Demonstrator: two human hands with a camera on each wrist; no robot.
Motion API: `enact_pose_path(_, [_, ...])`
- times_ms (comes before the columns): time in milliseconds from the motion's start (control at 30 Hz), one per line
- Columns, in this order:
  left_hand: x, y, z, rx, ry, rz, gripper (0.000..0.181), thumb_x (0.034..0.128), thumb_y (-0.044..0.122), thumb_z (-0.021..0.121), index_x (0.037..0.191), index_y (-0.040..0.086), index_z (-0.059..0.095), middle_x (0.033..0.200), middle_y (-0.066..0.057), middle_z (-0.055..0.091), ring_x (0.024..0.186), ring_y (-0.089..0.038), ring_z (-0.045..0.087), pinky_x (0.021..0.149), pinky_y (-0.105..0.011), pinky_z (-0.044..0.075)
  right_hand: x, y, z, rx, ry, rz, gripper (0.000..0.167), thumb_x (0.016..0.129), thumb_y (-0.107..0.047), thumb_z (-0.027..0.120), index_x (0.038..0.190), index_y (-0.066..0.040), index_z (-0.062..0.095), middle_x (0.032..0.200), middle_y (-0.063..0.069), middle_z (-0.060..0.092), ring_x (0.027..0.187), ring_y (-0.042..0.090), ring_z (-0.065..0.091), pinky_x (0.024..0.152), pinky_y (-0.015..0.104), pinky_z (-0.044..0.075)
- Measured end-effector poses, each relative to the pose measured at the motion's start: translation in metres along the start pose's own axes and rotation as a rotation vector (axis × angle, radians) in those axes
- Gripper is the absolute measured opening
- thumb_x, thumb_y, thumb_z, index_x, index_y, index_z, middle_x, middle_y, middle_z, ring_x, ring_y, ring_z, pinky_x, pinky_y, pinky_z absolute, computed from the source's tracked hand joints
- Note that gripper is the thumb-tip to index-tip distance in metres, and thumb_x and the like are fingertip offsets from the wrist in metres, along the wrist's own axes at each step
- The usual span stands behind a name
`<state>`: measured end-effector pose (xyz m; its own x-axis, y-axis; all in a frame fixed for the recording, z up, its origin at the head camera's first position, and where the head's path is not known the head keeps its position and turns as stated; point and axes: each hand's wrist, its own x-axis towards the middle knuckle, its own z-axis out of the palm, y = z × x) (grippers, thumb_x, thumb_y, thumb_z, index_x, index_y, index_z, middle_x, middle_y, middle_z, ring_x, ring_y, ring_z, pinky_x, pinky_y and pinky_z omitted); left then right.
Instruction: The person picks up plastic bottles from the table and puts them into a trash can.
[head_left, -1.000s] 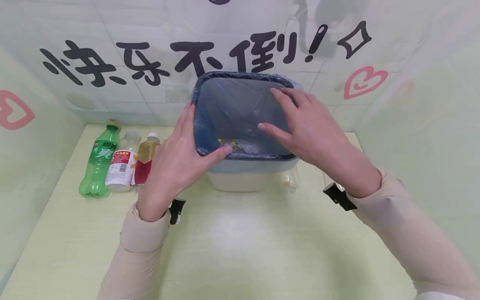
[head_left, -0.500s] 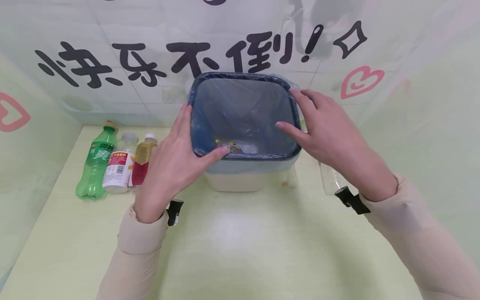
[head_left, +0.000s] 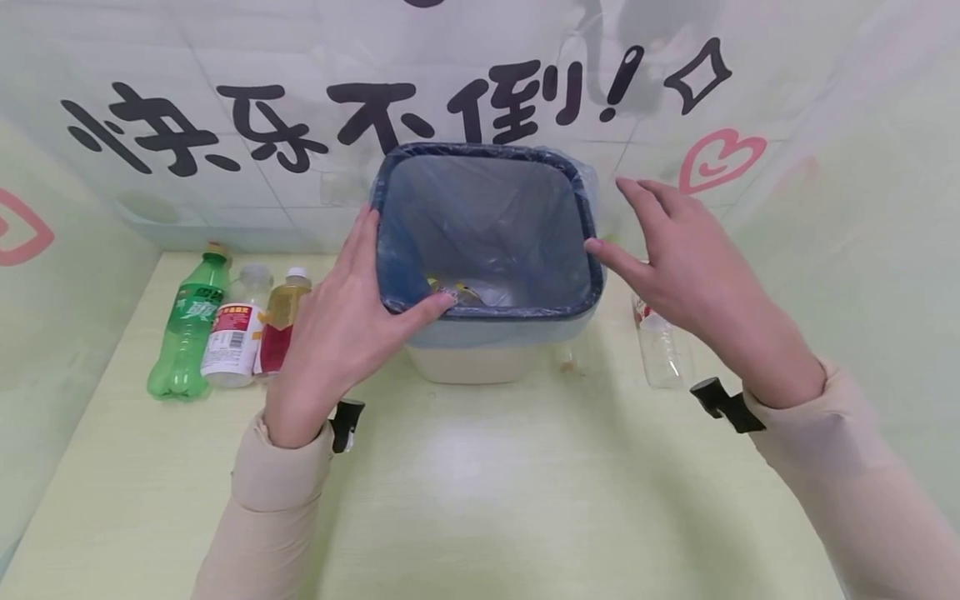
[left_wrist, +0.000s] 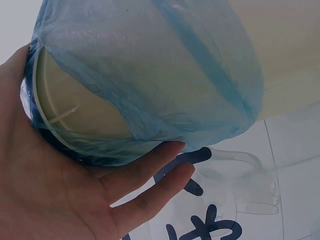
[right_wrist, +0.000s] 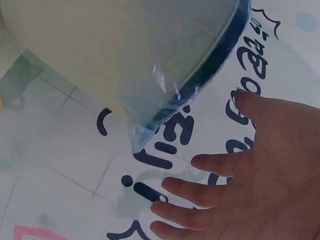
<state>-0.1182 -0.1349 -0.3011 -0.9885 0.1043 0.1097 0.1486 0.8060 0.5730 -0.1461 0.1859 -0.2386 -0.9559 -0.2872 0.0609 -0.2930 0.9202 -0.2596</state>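
while left hand [head_left: 341, 321] grips bin [head_left: 480, 362] — contents [head_left: 468, 293] (yellowish) part-hidden.

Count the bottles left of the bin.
3: the green bottle outermost, the white-labelled bottle beside it, and the amber bottle nearest the bin, partly behind the left hand. Another could be hidden there.

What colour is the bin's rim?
Dark blue; the bin's rim shows best in the head view.
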Motion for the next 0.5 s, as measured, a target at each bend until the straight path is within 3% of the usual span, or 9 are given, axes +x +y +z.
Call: enact_pose_path(500, [-0.001,-0.001,-0.002,0.001,-0.006,-0.002,0.115,0.0799,0.078,0.058,0.161,0.019,0.002,0.166,0.006,0.004,0.138,-0.044,0.038,0.096,-0.069,0.038,-0.017,0.038,-0.001,0.037,-0.014,0.109,0.081,0.1,-0.052,0.051,0.158,-0.005,0.021,0.156,0.028,0.027,0.141,0.049,0.026,0.114,0.061,0.021])
